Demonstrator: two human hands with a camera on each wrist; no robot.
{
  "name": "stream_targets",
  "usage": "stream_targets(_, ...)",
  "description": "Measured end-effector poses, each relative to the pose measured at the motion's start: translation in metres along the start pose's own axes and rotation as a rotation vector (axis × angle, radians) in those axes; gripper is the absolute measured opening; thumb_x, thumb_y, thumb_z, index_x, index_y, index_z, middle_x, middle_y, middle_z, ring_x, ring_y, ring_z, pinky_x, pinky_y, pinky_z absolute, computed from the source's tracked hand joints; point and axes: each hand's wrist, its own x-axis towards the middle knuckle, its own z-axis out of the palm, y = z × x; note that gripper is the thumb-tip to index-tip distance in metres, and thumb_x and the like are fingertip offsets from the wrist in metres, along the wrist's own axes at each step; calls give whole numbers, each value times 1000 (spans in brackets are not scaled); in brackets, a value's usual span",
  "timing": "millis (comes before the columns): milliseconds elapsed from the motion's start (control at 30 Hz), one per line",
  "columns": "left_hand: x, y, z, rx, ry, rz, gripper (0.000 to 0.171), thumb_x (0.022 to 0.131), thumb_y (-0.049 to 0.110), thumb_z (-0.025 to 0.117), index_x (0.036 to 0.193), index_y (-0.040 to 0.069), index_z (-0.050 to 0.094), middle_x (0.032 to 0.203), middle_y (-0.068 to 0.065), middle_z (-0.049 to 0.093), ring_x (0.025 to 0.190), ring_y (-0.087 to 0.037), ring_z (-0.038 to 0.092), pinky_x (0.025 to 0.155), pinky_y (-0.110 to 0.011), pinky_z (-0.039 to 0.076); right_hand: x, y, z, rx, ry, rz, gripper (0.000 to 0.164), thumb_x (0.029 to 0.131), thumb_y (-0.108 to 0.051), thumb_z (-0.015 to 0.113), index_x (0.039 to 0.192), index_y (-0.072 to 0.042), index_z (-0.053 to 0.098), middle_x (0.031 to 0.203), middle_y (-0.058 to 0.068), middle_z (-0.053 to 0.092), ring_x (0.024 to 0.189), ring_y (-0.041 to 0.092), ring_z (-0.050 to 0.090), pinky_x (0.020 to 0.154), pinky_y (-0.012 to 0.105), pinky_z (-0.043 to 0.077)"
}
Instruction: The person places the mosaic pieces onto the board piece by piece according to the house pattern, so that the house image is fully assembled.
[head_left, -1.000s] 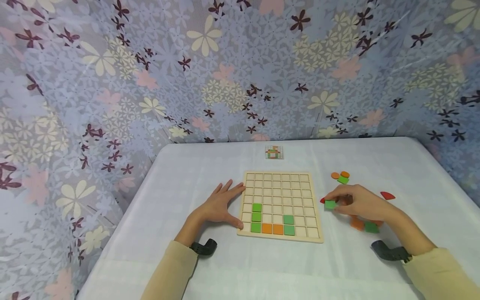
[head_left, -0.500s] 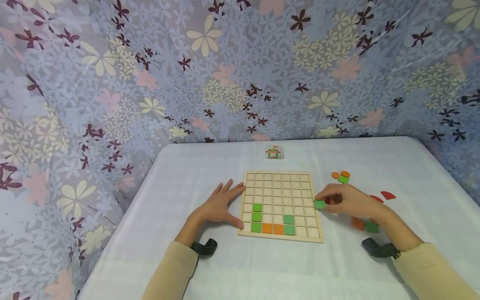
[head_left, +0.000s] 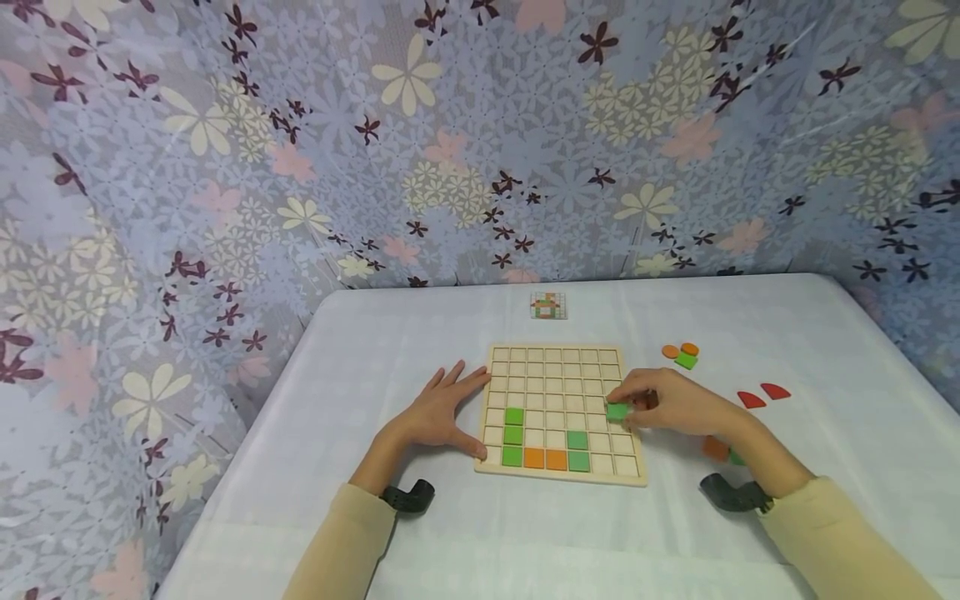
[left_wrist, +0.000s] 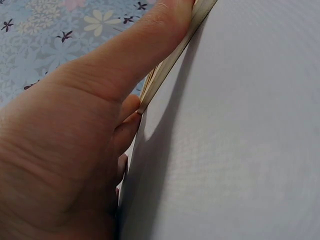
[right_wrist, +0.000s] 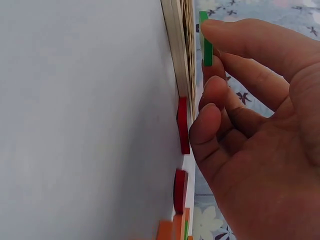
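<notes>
A wooden grid board (head_left: 487, 469) lies in the middle of the table. Light green square tiles (head_left: 513, 435) form a column at its lower left, orange tiles (head_left: 534, 458) follow along the bottom row, and two darker green tiles (head_left: 578, 460) stand stacked up the grid beside them. My left hand (head_left: 435, 414), fingers spread, touches the board's left edge with thumb and fingertips; the left wrist view shows the thumb against the rim (left_wrist: 170, 62). Between thumb and fingers my right hand (head_left: 678, 402) pinches a green square tile (head_left: 617, 412), held above the board's right columns (right_wrist: 206, 42).
Right of the board lie two red curved pieces (head_left: 776, 391), orange discs (head_left: 670, 352) with a light green tile (head_left: 686, 361), and an orange piece (head_left: 715, 448) partly under the right forearm. A small pattern card (head_left: 548, 306) lies behind the board. Floral cloth (head_left: 480, 125) hangs behind.
My right hand has carried the green tile leftward from beside the board to over its right columns, uncovering the red pieces. My left hand has stayed at the board's edge.
</notes>
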Motion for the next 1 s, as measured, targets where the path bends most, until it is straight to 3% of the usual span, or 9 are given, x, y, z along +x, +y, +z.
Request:
stream_targets(167, -1, 1, 0, -3, 3, 2, 124, 54, 83, 69, 155, 27, 22, 158, 14, 14, 146, -21, 0, 116, -43, -3, 7, -5, 5, -14, -7, -7, 31, 82, -22, 78, 112, -17, 72, 93, 2, 61, 74, 18, 51, 61, 25, 44)
stream_targets(333, -1, 2, 0, -14, 2, 16, 123, 55, 81, 69, 154, 25, 23, 158, 12, 16, 146, -23, 1, 116, -45, -2, 12, -11, 10, 1, -32, -70, 30, 84, -18, 76, 113, -15, 72, 96, 3, 61, 79, 23, 49, 64, 25, 43)
stream_targets(1000, 0, 0, 0, -7, 6, 14, 124, 54, 83, 68, 155, 26, 22, 158, 12, 15, 146, -23, 1, 116, -45, -2, 31, -23, 28, -56, -78, -168, 29, 86, -16, 74, 115, -14, 71, 94, 1, 62, 75, 20, 51, 62, 25, 44)
